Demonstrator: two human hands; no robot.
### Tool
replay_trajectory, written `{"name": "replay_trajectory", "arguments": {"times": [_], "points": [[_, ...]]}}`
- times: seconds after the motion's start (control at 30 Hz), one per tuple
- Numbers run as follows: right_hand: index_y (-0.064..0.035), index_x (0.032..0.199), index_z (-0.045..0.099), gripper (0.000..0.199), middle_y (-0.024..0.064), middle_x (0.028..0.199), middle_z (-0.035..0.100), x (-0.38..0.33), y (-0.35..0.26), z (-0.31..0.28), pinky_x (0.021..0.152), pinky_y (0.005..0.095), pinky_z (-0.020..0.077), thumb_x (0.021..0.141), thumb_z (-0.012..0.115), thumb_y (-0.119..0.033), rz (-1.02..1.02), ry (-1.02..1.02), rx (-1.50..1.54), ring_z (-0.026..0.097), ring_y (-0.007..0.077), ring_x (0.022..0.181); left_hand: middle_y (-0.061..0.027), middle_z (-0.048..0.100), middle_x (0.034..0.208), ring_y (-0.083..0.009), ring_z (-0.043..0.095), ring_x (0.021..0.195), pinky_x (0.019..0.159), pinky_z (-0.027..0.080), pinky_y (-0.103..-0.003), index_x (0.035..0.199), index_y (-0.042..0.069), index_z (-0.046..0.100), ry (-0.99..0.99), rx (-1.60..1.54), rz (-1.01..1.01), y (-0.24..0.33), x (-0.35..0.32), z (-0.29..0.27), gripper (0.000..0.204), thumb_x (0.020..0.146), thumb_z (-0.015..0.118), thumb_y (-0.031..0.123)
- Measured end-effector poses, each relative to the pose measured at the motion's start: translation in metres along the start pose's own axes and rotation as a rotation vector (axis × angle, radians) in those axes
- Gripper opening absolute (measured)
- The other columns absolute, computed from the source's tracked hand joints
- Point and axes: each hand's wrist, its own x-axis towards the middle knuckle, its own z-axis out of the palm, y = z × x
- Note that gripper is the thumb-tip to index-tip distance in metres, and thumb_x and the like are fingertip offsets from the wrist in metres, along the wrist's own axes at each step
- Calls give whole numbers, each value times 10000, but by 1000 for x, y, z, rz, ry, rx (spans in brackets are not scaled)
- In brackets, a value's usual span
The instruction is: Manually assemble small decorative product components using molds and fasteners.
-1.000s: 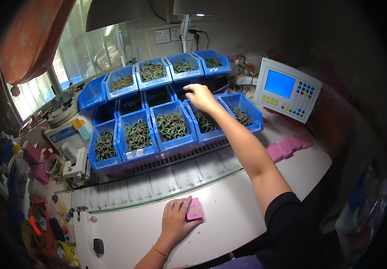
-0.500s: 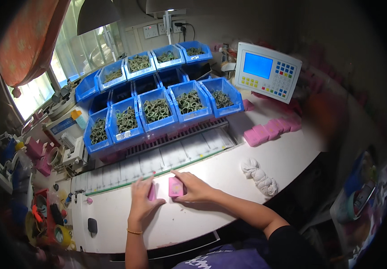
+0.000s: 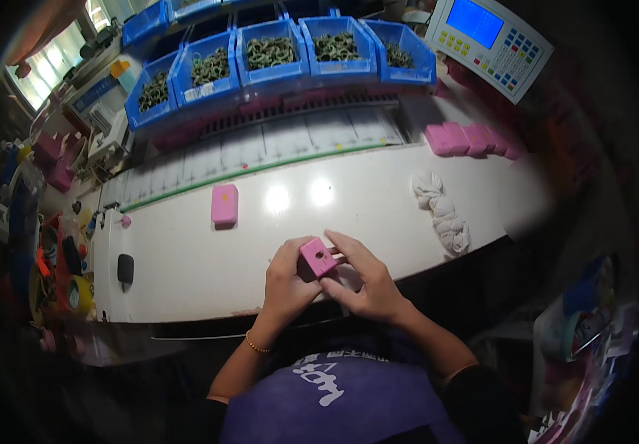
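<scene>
Near the front edge of the white table, both my hands are on a small pink block (image 3: 318, 257) with a dark round hole in the end facing up. My left hand (image 3: 290, 280) is closed around its left side. On the other side, the fingers and thumb of my right hand (image 3: 366, 280) are curled against the block; part of their contact is hidden. A second pink block (image 3: 224, 206) lies apart on the table, up and to the left of my hands.
Blue bins (image 3: 270, 59) of greenish ring-like pieces stand at the back, behind a marked white strip (image 3: 223, 152). A keypad unit with a blue screen (image 3: 475, 24) is far right, near more pink blocks (image 3: 467, 139) and a twisted white cloth (image 3: 444, 214). Cluttered tools line the left.
The view has tipped down toward my body. One pink block now lies alone on the table; my hands have come together nearer to me around the other, its holed end showing.
</scene>
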Motion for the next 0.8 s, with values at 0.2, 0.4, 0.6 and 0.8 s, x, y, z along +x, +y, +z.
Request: {"name": "replay_trajectory", "arguments": {"times": [0.2, 0.4, 0.6, 0.8], "points": [[64, 1325, 551, 563, 195, 1095, 665, 1, 7, 5, 828, 378, 543, 817, 732, -95, -168, 76, -273, 652, 320, 932, -134, 652, 979, -332, 648, 902, 789, 523, -408, 1129, 56, 609, 7, 82, 14, 4, 0, 2, 503, 680, 825, 126], [71, 1329, 551, 541, 203, 1005, 646, 1, 3, 20, 819, 375, 533, 813, 679, -28, -205, 186, -364, 644, 313, 911, -135, 655, 976, -325, 651, 880, 779, 527, -399, 1125, 58, 617, 18, 56, 31, -1, -1, 2, 504, 676, 836, 130], [18, 1396, 525, 539, 166, 1093, 639, 2, -3, 9, 840, 355, 530, 870, 629, -40, 32, 68, -71, 630, 254, 953, -126, 660, 981, -318, 659, 893, 791, 528, -386, 1110, 48, 624, -56, -107, -83, -5, -1, -1, 473, 694, 837, 125], [-8, 1357, 578, 529, 101, 1128, 640, 21, 11, -19, 838, 253, 513, 829, 563, -6, 549, -233, 502, 616, 110, 916, -135, 654, 1011, -306, 660, 900, 811, 528, -386, 1103, 31, 623, -204, -103, -77, -3, 5, -10, 504, 704, 867, 219]]}}
